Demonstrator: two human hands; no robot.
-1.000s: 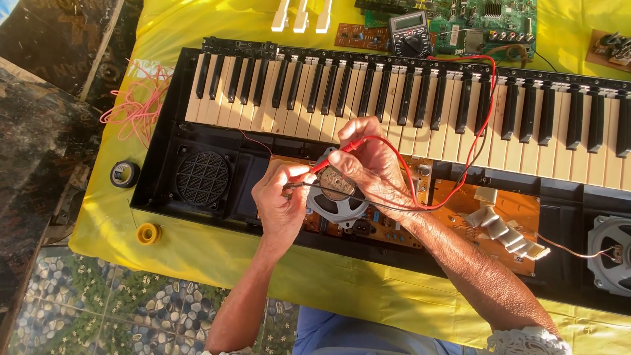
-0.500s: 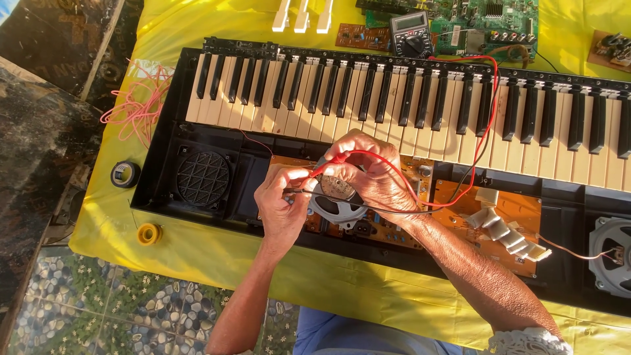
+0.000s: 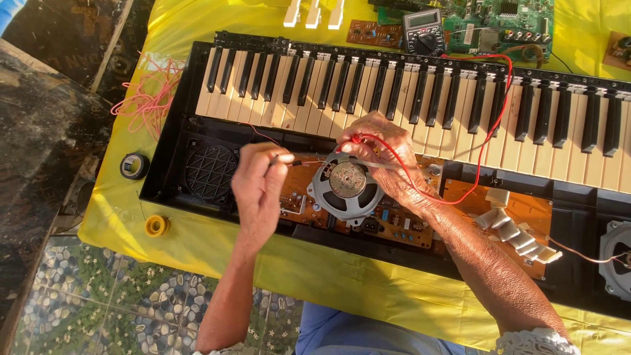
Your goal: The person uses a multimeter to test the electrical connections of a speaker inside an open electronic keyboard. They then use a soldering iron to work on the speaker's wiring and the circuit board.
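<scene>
Opened electronic keyboard [image 3: 407,98] lies across a bench draped in yellow cloth [image 3: 263,263]; the lower casing is off, exposing brown circuit boards [image 3: 394,223].

Loose round speaker [image 3: 347,189] sits over the boards, grey frame up, rusty round magnet at its centre. It lies between the two hands, at the keyboard's middle, just below the keys.

Left hand [image 3: 259,187] is closed narrowly around a slim probe [image 3: 299,160], its tip aimed at the speaker's upper left rim. Right hand [image 3: 388,158] rests on the speaker's upper right edge, fingers pinched on a red lead [image 3: 490,131]; a grey rod lies under them across the frame. The red lead loops over the keys to a multimeter [image 3: 424,29] at the top edge, dark body, pale screen, round dial.

Beside the meter: a green circuit board [image 3: 506,23]. Three loose white keys [image 3: 314,13] at top centre. Left of the keyboard: a tangle of pink wire [image 3: 148,98], a small black roll [image 3: 134,165], a small yellow roll [image 3: 158,225]. White ribbon connectors [image 3: 519,230] lie at right; a second speaker [image 3: 618,260] at the far right edge.
</scene>
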